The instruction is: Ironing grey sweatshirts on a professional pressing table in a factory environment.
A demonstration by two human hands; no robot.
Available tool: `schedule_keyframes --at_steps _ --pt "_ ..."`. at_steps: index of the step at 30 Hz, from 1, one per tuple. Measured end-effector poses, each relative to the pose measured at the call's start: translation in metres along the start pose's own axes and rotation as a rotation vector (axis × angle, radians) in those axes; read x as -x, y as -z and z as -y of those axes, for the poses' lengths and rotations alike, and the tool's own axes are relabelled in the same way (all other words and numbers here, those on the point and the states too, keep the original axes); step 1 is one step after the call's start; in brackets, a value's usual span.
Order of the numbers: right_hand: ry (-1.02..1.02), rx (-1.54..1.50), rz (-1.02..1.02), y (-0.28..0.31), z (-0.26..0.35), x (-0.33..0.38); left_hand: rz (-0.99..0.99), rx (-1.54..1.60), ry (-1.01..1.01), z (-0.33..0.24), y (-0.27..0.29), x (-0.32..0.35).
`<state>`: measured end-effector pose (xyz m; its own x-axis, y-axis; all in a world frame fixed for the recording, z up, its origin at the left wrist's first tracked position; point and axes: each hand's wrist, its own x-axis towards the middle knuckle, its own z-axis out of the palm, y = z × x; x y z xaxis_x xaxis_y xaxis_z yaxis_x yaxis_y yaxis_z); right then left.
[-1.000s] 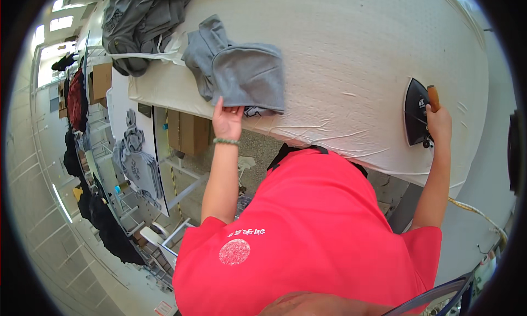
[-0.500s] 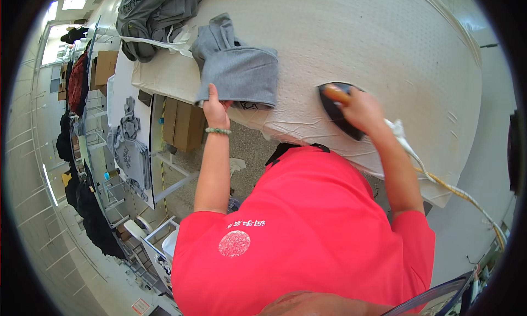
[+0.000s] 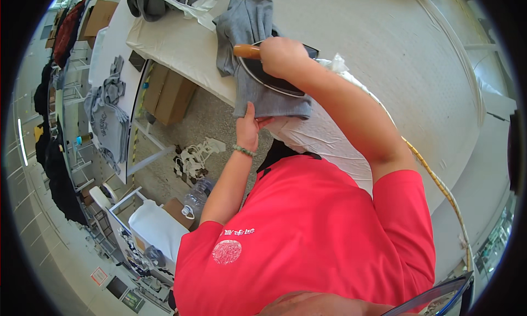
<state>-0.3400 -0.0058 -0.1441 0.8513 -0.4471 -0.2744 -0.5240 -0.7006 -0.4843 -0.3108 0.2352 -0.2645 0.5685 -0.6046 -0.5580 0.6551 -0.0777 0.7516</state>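
A grey garment (image 3: 277, 106) lies folded near the front edge of the padded white ironing table (image 3: 395, 58). My left hand (image 3: 250, 130) grips its near edge, the thumb on top and the fingers partly hidden under the cloth. Over the garment, my right hand (image 3: 282, 57) is closed round the handle of a dark iron (image 3: 269, 81). The wooden end of that handle sticks out to the left of my fist. My right forearm hides the iron's right side.
A yellowish-white cord (image 3: 431, 173) trails from the iron down the right side. More dark grey garments (image 3: 148, 6) lie at the far left of the table. A side table with grey clothes (image 3: 110, 124), a cardboard box (image 3: 167, 93) and scraps (image 3: 200, 157) on the floor are to the left.
My right hand has carried the iron leftward from the bare tabletop onto the grey garment. My left hand still holds the near edge, and the view has shifted.
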Motion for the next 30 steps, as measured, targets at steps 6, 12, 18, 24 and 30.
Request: schedule_keyframes --at_steps 6,12,18,24,30 --pt "-0.494 -0.012 0.095 0.035 -0.071 0.040 0.024 -0.041 0.014 -0.011 0.011 0.004" --pt "-0.826 -0.097 -0.275 -0.006 -0.207 0.232 0.048 -0.102 0.028 -0.019 -0.002 0.003" --pt "-1.185 -0.136 -0.392 -0.031 -0.279 0.393 0.049 -0.197 0.113 -0.025 -0.056 -0.039" --pt "-1.232 0.058 -0.450 -0.031 -0.296 0.426 0.619 -0.538 -0.471 -0.142 -0.222 0.003" --pt "-0.651 0.187 -0.885 -0.034 -0.231 0.366 1.069 -0.091 -0.570 -0.276 -0.312 0.114"
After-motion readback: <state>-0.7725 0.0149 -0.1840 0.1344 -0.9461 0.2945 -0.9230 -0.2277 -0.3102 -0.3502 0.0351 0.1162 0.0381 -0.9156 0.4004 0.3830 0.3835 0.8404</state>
